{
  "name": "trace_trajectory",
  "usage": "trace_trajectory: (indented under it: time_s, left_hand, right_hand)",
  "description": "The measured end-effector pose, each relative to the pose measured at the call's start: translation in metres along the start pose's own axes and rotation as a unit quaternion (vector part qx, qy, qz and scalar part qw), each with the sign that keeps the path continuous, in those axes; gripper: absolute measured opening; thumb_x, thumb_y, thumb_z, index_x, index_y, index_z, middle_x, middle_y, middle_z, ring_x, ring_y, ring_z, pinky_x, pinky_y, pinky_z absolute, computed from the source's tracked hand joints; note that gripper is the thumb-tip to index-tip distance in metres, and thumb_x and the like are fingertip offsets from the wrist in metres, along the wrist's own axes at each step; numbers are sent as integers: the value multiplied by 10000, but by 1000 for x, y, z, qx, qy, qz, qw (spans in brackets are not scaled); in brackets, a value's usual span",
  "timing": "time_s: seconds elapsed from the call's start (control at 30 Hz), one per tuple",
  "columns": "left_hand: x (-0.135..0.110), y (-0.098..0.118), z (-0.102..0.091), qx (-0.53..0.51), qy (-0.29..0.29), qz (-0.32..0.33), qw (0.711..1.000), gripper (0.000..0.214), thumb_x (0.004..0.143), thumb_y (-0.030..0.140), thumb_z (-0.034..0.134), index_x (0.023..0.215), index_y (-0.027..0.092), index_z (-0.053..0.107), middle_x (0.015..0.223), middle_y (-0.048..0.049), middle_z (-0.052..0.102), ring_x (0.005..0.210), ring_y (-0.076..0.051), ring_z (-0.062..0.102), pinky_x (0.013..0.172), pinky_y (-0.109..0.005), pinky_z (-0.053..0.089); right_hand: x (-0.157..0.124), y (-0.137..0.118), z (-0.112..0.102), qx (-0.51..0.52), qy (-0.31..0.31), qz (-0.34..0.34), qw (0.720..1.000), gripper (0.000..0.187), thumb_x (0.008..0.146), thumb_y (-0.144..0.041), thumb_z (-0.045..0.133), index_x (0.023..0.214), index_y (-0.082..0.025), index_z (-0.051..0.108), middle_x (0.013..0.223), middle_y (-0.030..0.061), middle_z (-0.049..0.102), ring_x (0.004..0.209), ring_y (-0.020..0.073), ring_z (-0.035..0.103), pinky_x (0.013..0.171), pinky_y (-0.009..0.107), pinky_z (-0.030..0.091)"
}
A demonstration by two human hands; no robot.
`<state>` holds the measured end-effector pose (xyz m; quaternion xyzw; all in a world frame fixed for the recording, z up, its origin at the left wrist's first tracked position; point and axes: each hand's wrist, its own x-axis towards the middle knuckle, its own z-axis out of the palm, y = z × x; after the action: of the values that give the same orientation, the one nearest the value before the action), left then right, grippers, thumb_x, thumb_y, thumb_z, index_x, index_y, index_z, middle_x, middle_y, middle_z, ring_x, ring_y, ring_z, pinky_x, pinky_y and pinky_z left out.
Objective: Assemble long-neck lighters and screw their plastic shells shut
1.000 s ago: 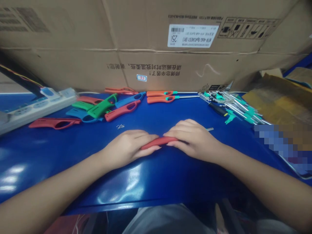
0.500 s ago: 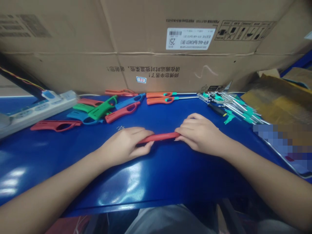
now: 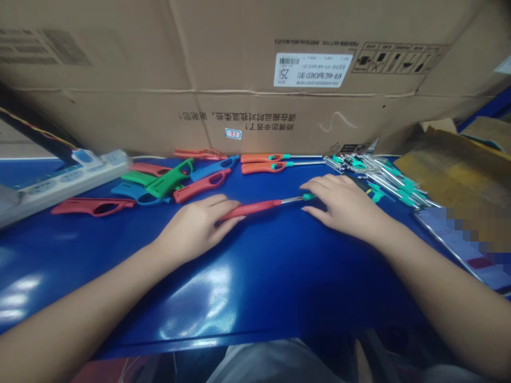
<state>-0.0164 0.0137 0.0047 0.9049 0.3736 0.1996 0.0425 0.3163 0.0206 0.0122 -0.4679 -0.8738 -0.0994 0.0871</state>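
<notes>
Head view: on the blue table [image 3: 239,276], mid-way between near and far, we see the red lighter [image 3: 251,208] lying flat. Our left hand [image 3: 195,226] curls narrowly over its handle end. Our right hand [image 3: 343,205] is loosely spread, fingertips [image 3: 309,187] touching the teal tip of the metal rod; we cannot tell whether they pinch it. Coloured handle shells [image 3: 167,178] lie far left, and teal-tipped rods [image 3: 379,175] far right.

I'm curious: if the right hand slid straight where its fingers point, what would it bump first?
The right hand would likely meet the red lighter first; it rests right by the lighter's teal end.
</notes>
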Motion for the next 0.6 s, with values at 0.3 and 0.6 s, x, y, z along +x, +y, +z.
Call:
trace_trajectory:
  time_s: [0.3, 0.6]
  left_hand:
    - [-2, 3, 5, -31, 19, 16, 999, 306, 1037, 370, 524, 1202, 170, 688, 1066, -87, 716, 931, -204, 694, 807, -292, 540]
    - [-5, 19, 9, -177, 29, 12, 984, 175, 973, 302, 643, 948, 153, 730, 767, -19, 675, 663, -120, 588, 641, -231, 450]
  right_hand:
    - [5, -4, 0, 99, 68, -123, 985, 177, 1019, -276, 567, 1084, -194, 709, 1012, 71, 776, 939, 225, 660, 988, 433, 408]
    - [-1, -34, 5, 85, 161, -198, 963, 189, 1026, -183, 504, 1049, -121, 681, 880, 103, 731, 804, 212, 608, 769, 359, 466]
